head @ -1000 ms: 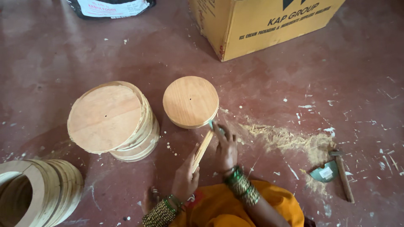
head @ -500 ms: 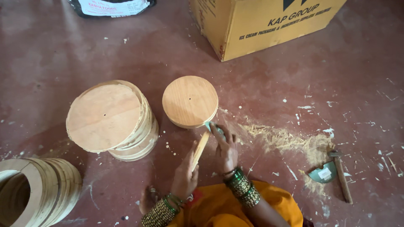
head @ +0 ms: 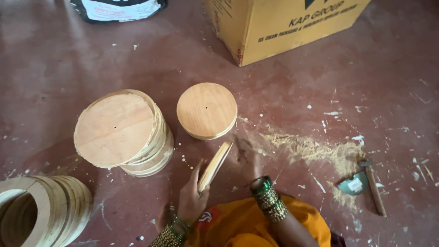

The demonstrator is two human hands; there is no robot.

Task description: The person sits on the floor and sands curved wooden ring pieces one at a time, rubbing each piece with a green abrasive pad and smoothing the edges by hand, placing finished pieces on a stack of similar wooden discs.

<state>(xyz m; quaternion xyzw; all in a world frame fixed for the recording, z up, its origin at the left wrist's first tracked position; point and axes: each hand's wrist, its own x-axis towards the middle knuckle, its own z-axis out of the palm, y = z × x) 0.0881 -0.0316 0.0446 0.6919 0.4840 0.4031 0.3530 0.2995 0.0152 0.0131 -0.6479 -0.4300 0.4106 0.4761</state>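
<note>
A person seated on a speckled reddish floor [head: 320,82] grips a thin round wooden disc [head: 215,165] on edge, the left hand [head: 192,199] closed around its lower rim. The right hand is hidden beyond its bangled wrist [head: 267,199], its state unclear. Nearby stand a small stack of smooth discs [head: 206,110], a taller, rougher stack [head: 122,132], wooden rings [head: 43,208] and pale sawdust [head: 315,148].
</note>
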